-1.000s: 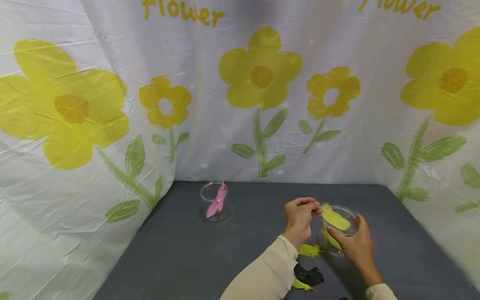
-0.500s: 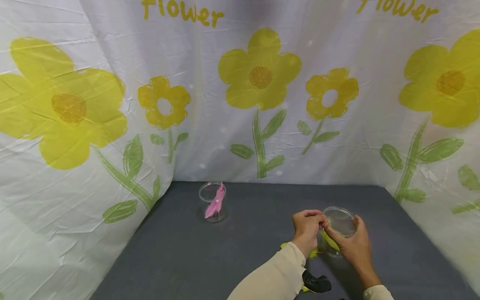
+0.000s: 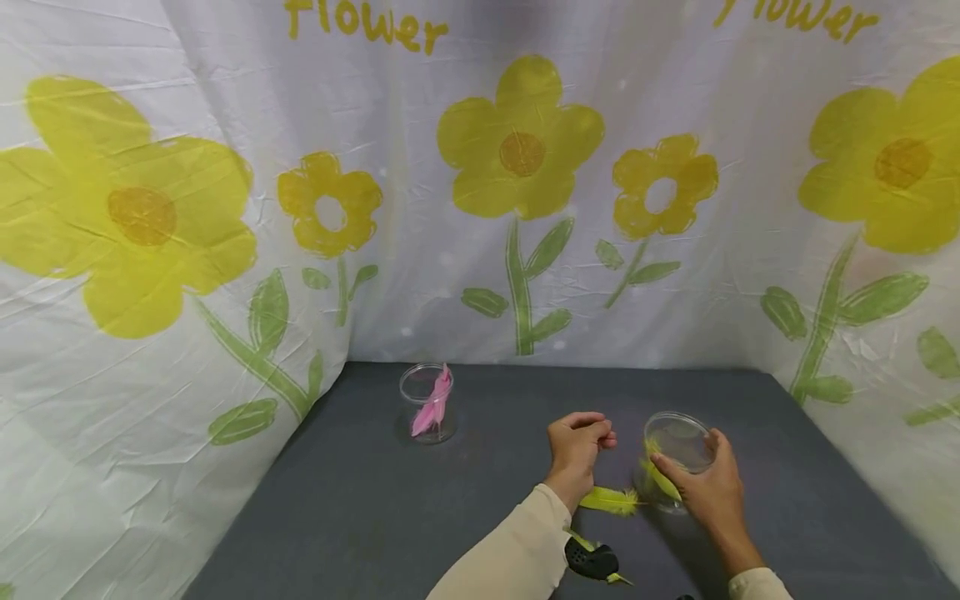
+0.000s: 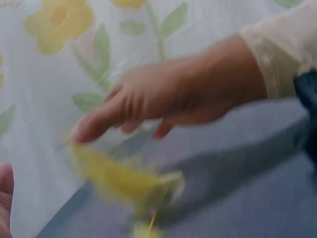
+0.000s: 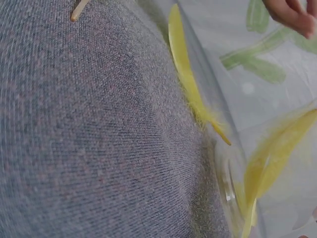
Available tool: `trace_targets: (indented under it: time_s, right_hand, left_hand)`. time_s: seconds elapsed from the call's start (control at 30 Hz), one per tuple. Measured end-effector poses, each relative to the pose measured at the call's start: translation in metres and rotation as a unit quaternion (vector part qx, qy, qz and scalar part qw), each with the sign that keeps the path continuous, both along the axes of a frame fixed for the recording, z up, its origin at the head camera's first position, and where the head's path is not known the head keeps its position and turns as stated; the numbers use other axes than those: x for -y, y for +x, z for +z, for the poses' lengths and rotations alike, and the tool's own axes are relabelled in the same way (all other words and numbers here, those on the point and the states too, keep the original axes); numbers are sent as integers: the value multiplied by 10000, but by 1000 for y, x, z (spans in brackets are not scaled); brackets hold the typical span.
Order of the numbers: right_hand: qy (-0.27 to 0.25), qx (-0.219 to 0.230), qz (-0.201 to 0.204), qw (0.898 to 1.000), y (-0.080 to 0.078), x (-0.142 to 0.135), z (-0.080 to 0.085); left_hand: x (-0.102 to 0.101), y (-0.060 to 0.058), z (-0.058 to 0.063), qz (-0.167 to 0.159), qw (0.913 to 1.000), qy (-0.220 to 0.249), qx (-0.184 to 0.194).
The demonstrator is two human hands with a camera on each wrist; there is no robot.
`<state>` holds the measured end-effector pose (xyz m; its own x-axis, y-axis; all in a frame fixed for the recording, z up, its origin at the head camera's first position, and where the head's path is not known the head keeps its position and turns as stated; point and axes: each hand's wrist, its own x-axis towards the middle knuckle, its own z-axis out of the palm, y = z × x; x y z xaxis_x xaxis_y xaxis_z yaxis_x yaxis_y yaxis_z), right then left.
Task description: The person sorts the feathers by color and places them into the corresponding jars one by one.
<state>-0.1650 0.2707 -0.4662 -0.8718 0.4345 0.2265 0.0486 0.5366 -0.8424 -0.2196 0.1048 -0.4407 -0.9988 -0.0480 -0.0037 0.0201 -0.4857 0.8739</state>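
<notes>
My right hand (image 3: 708,492) grips a clear plastic jar (image 3: 678,417) near its rim, thumb on the near side and fingers on the far side. Yellow feathers (image 3: 663,481) are inside the jar; in the right wrist view a yellow feather (image 5: 272,163) leans in it. Left of the jar, clear of its rim, my left hand (image 3: 577,450) has bent fingers with nothing between them. A blurred yellow feather (image 4: 119,178) shows below its fingertips in the left wrist view. Another yellow feather (image 3: 609,500) lies on the table, quill towards the jar.
At the back left stands a second clear jar (image 3: 420,408) with pink feathers (image 3: 435,400) inside. A yellow feather (image 3: 618,577) lies partly hidden under a black device (image 3: 592,558) at the left cuff. A flower-printed white curtain (image 3: 420,275) surrounds the dark grey table (image 3: 360,508).
The left hand held a yellow feather over the jar, lowered it in at the rim, let go and drew back left. The right hand stays on the jar.
</notes>
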Motion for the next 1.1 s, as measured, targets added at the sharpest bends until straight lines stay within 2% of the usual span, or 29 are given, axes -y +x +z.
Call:
trace_targets:
  time_s: [0.2, 0.27, 0.33, 0.4, 0.53, 0.63, 0.67, 0.77, 0.83, 0.97, 1.1]
  right_hand:
    - [-23, 41, 17, 10000, 2, -2, 1]
    - [1, 95, 37, 9999, 2, -2, 2]
    - [19, 152, 49, 9999, 2, -2, 2]
    - [23, 220, 79, 9997, 2, -2, 3]
    - [4, 164, 58, 9998, 2, -2, 2]
    - [-12, 90, 44, 9999, 2, -2, 1]
    - [-15, 69, 43, 10000, 2, -2, 1]
    - [-1, 90, 37, 10000, 1, -2, 2]
    - [26, 118, 33, 9999, 1, -2, 3]
    - [65, 183, 73, 9998, 0, -2, 4]
    - [108, 233, 116, 9996, 1, -1, 4]
  left_hand:
    - [35, -8, -18, 114, 9975, -641, -279]
    - [45, -9, -26, 139, 9943, -1020, -283]
    - [53, -7, -32, 153, 9870, -1582, -249]
    - [61, -4, -39, 108, 9751, -2199, -250]
    - [68, 5, -47, 5, 9297, -3666, -355]
    - [67, 11, -52, -122, 9004, -4335, -359]
    - [66, 12, -54, -179, 8969, -4406, -331]
    - [62, 14, -58, -251, 8973, -4403, -217]
    - [60, 15, -61, -232, 9031, -4285, -165]
    - [56, 15, -61, -181, 9269, -3747, -88]
    - [56, 12, -50, -155, 9544, -2982, -73]
